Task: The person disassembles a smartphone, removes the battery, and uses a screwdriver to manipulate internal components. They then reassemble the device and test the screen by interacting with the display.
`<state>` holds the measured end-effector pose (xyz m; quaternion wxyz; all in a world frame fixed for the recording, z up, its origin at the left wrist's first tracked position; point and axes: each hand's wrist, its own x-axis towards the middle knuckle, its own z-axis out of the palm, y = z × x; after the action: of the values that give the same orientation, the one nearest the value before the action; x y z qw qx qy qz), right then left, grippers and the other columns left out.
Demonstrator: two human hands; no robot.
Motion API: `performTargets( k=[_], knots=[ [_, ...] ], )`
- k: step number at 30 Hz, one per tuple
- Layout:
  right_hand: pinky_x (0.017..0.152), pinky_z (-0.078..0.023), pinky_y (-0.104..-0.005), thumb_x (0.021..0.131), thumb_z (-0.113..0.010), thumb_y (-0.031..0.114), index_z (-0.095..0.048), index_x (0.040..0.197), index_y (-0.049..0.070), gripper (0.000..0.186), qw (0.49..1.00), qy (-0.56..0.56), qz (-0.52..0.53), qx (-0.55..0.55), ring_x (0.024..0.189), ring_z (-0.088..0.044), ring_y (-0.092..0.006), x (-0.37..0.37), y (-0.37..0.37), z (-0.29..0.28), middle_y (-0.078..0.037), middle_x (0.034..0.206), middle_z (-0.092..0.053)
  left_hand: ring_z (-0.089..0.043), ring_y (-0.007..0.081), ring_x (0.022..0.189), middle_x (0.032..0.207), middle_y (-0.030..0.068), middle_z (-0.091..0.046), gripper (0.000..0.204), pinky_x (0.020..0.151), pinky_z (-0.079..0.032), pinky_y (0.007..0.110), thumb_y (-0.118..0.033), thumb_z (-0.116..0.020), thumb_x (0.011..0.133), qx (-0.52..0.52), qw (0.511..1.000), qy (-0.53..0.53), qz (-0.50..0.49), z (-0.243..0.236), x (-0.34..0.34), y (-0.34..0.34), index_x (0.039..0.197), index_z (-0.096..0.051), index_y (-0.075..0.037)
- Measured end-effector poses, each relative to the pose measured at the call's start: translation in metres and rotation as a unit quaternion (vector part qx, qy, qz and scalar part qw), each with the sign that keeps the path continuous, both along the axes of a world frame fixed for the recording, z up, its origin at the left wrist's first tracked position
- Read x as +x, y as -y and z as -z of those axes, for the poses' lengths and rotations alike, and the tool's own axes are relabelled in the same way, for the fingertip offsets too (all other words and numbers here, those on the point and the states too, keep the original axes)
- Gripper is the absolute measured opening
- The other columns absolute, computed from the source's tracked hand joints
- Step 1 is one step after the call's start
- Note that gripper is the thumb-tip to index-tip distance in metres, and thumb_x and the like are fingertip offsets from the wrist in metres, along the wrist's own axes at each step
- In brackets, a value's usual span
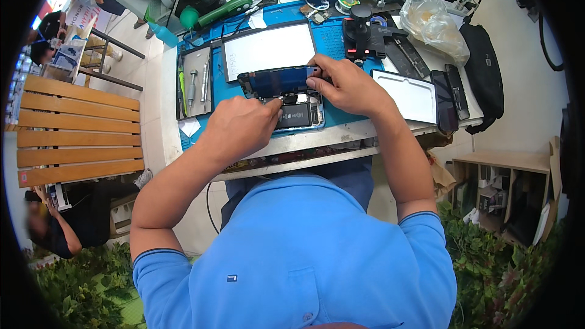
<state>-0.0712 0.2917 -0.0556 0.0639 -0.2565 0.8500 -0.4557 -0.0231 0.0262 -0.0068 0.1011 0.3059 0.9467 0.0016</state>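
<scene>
A smartphone lies opened up on the blue work mat (341,116) in front of me, its black battery (295,116) and inner parts exposed. Its dark screen panel (277,83) is tilted up along the far side of the phone body (318,120). Between the thumb and fingers of my right hand (353,87) is the right end of that panel. My left hand (242,125) has its fingers curled at the left part of the body, fingertips by the inner parts. Whatever those fingertips may hold is hidden.
Behind the phone lies a white-topped panel (268,49). A tool tray (196,82) with screwdrivers stands left, a black clamp-like device (364,36) at the back right. Further right are a white tray (405,96), dark phones (445,100), a plastic bag (434,24) and a black pouch (484,73).
</scene>
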Motion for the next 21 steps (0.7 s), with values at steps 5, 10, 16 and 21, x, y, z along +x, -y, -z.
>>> performTargets(
  k=[5,10,16,21],
  knots=[
    [0.076,-0.057,-0.0414,0.106,-0.073,0.017,-0.066,0.125,-0.002,0.028,1.0,-0.01,0.004,0.008,0.083,-0.077,-0.0329,0.0,0.0,0.002,-0.019,0.096,-0.08,-0.075,0.0367,0.064,0.073,0.0153,-0.076,0.034,0.06,-0.059,0.049,-0.028,-0.063,0.11,0.007,1.0,-0.028,-0.012,0.004,0.01,0.002,0.137,-0.076,-0.011],
    [0.08,-0.058,-0.0399,0.107,-0.072,0.018,-0.066,0.129,-0.002,0.03,1.0,0.013,0.007,0.021,0.086,-0.077,-0.029,-0.001,0.001,-0.003,-0.017,0.098,-0.08,-0.075,0.0379,0.065,0.073,0.0163,-0.076,0.036,0.06,-0.059,0.05,-0.027,-0.064,0.109,0.004,1.0,-0.021,0.009,0.005,0.005,0.002,0.139,-0.075,-0.01],
    [0.081,-0.057,-0.0376,0.108,-0.072,0.018,-0.066,0.131,-0.002,0.031,0.999,0.043,0.011,0.003,0.086,-0.073,-0.0224,-0.006,0.003,-0.001,-0.014,0.097,-0.079,-0.074,0.0376,0.064,0.073,0.0165,-0.074,0.032,0.059,-0.057,0.049,-0.025,-0.066,0.109,0.033,0.999,-0.036,-0.015,-0.001,0.017,0.007,0.136,-0.076,-0.01],
    [0.081,-0.055,-0.0348,0.108,-0.072,0.018,-0.065,0.129,-0.003,0.03,0.996,0.087,0.021,0.016,0.086,-0.069,-0.0175,-0.003,0.0,-0.01,-0.012,0.096,-0.076,-0.066,0.0252,0.056,0.066,0.0115,-0.069,0.022,0.057,-0.051,0.037,-0.018,-0.07,0.108,0.261,0.946,-0.066,-0.181,-0.039,0.023,0.05,0.125,-0.08,-0.009]
  ],
)
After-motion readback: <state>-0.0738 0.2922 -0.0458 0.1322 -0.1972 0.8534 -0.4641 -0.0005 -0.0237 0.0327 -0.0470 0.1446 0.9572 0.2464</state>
